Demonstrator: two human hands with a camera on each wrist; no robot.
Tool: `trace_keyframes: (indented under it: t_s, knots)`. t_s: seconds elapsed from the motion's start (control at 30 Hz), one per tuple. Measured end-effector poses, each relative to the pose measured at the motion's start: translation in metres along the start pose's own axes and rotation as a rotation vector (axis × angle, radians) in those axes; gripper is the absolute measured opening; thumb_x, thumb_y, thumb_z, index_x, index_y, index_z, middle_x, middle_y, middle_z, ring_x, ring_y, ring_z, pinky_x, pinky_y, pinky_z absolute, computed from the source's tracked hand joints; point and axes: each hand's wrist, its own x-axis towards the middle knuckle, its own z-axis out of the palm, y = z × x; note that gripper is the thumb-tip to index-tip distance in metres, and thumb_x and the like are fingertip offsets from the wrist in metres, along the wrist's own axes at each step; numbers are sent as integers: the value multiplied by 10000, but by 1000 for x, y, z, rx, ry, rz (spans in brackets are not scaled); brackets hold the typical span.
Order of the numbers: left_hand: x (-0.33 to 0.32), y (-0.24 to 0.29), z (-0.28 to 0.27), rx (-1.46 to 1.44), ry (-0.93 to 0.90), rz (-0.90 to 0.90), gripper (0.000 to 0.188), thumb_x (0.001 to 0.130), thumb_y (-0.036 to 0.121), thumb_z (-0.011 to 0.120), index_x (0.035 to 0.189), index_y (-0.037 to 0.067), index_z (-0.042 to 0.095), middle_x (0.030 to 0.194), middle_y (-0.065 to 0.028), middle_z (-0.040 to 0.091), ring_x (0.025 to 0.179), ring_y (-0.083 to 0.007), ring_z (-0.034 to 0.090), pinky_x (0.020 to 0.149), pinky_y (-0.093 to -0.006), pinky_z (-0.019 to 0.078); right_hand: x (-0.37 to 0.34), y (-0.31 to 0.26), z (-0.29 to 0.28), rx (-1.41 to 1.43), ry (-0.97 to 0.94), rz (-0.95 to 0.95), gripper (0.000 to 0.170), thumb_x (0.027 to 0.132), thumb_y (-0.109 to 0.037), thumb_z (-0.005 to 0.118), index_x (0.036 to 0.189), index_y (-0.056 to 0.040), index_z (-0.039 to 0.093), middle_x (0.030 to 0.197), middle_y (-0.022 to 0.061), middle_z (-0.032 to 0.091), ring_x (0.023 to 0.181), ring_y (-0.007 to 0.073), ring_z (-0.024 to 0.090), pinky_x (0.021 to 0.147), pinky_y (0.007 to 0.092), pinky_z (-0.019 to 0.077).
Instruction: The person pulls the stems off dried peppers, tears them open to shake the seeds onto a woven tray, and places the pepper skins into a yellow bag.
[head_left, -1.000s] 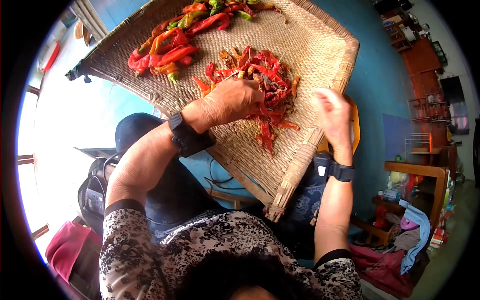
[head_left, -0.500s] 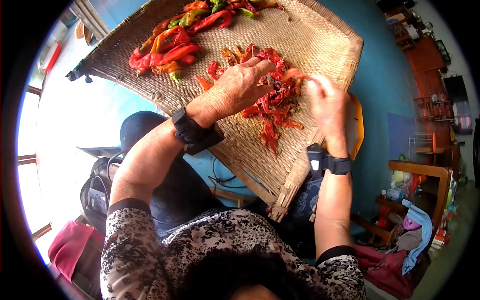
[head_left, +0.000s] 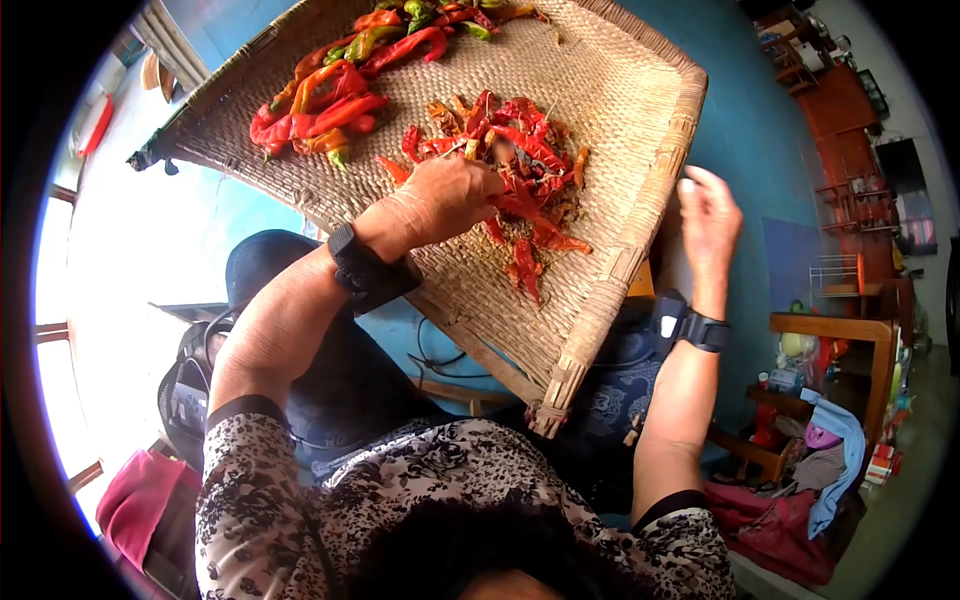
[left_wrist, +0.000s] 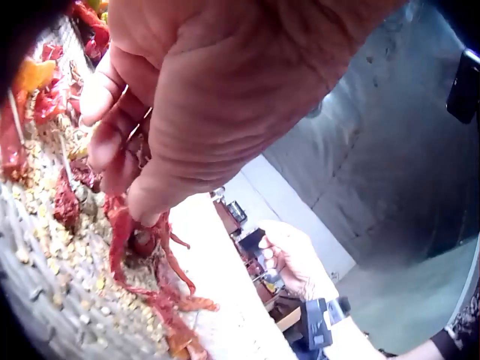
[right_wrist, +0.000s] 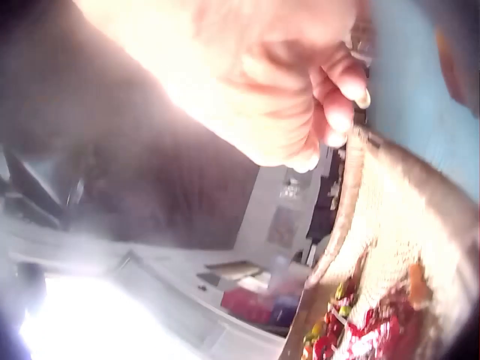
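Observation:
A woven tray [head_left: 600, 90] lies tilted over the person's lap. On its middle is a heap of wrinkled dried red chilies [head_left: 530, 150] with loose pale seeds. The left hand [head_left: 455, 195] reaches into the near side of this heap. In the left wrist view, its thumb and fingers pinch a dried red chili [left_wrist: 120, 232]. Just outside the tray's right rim hangs the right hand [head_left: 712, 225], its fingers loosely bent; nothing shows between them in the right wrist view.
Fresher red, orange and green chilies [head_left: 335, 105] lie along the tray's far left part. An orange-yellow object [head_left: 642, 280] shows under the right rim. At the right stands a wooden chair [head_left: 830, 325] with cloths; a pink cloth [head_left: 145, 505] is at lower left.
Half a second ago the right hand was over the tray's right side with a reddish strip at its fingers; it has moved right, past the rim. The left hand has lowered back into the heap.

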Motion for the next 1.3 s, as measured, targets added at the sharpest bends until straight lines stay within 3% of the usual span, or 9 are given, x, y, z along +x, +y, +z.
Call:
trace_keyframes:
  t_s: [0.13, 0.3, 0.47, 0.6, 0.73, 0.8, 0.93, 1.1, 1.3]
  knots:
    - [8, 6, -15, -155, 101, 44, 180, 847, 176, 651, 969, 45, 637, 822, -129, 652, 761, -291, 646, 661, -382, 514, -19, -84, 48, 19, -478, -159, 373, 779, -165, 750, 1112, -45, 633, 983, 103, 638, 805, 222, 651, 668, 316, 520]
    - [14, 12, -19, -331, 233, 146, 230, 844, 177, 664, 1007, 25, 611, 834, -135, 651, 759, -300, 650, 670, -386, 517, -20, -87, 84, -73, -515, -375, 242, 796, -133, 712, 989, -18, 620, 899, 148, 617, 747, 341, 634, 657, 407, 515]
    - [15, 20, -5, -191, 477, 13, 333, 819, 216, 695, 1070, 31, 578, 939, -139, 634, 814, -302, 647, 691, -389, 531, -6, -72, 68, -129, -290, -260, 122, 860, -119, 631, 830, -17, 572, 700, 142, 569, 614, 252, 615, 536, 397, 464]
    - [7, 24, 22, -194, -6, 305, 349, 805, 261, 691, 1074, 74, 571, 1009, -113, 588, 839, -289, 634, 669, -388, 538, 12, -36, 17, -253, 20, 12, 160, 899, -161, 606, 945, -14, 649, 631, 64, 636, 492, 115, 588, 518, 275, 466]
    - [-7, 46, 32, -164, -60, 426, 273, 811, 249, 667, 979, 65, 557, 930, -93, 528, 796, -287, 621, 625, -399, 528, 9, 6, -28, -675, 147, 186, 235, 885, -204, 612, 1053, -42, 639, 700, 109, 657, 600, 229, 661, 581, 347, 514]
    - [-7, 47, 36, -105, -68, 415, 256, 810, 240, 660, 949, 58, 548, 912, -89, 510, 782, -289, 617, 612, -403, 524, 1, 8, -31, -897, 306, -56, 271, 885, -208, 613, 1113, -63, 630, 826, 142, 662, 728, 272, 662, 652, 354, 520]
    - [1, 40, 41, -60, -16, 360, 177, 818, 180, 624, 912, 54, 545, 881, -97, 522, 764, -299, 621, 612, -405, 523, -2, -13, -2, -242, 17, -31, 229, 825, -107, 655, 1043, -40, 643, 899, 138, 661, 763, 267, 647, 677, 351, 510]
    - [10, 28, 28, -107, 23, 247, 67, 833, 78, 559, 886, 40, 548, 821, -143, 588, 740, -335, 623, 629, -411, 517, -12, -62, 51, -182, -689, -287, 187, 806, -6, 631, 993, -18, 634, 839, 141, 587, 765, 274, 603, 692, 362, 474]
    - [9, 7, 6, -174, 133, 137, 56, 841, 61, 572, 881, 28, 553, 821, -128, 612, 761, -322, 635, 631, -399, 517, -20, -52, 87, -470, -686, -408, 129, 753, 18, 625, 881, 0, 618, 852, 158, 564, 811, 379, 570, 701, 439, 458]
